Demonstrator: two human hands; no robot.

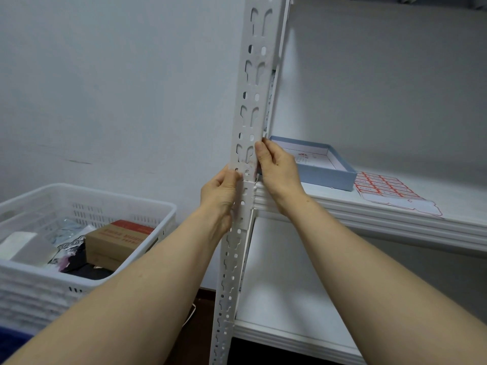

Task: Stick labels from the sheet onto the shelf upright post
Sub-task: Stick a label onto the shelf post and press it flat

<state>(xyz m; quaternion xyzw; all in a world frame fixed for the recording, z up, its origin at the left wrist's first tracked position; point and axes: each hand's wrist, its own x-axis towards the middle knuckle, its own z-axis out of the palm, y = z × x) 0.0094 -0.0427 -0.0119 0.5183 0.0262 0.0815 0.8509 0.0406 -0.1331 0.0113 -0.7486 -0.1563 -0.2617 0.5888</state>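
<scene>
The white perforated shelf upright post (253, 83) runs from top to bottom in the middle of the view. My left hand (220, 198) clasps its left edge at shelf height, with the thumb pressed on the front face. My right hand (278, 171) holds the right edge slightly higher, its thumb flat on the front and its fingers behind the post. I can make out no label under either thumb. The label sheet (387, 192), white with red-bordered labels, lies flat on the middle shelf (369, 217) to the right of my hands.
A shallow light-blue box (328, 172) sits on the middle shelf just behind my right hand. A white plastic basket (87, 196) holding a cardboard box and packets stands low on the left. The lower shelf (284, 325) is below, and a pale wall is behind.
</scene>
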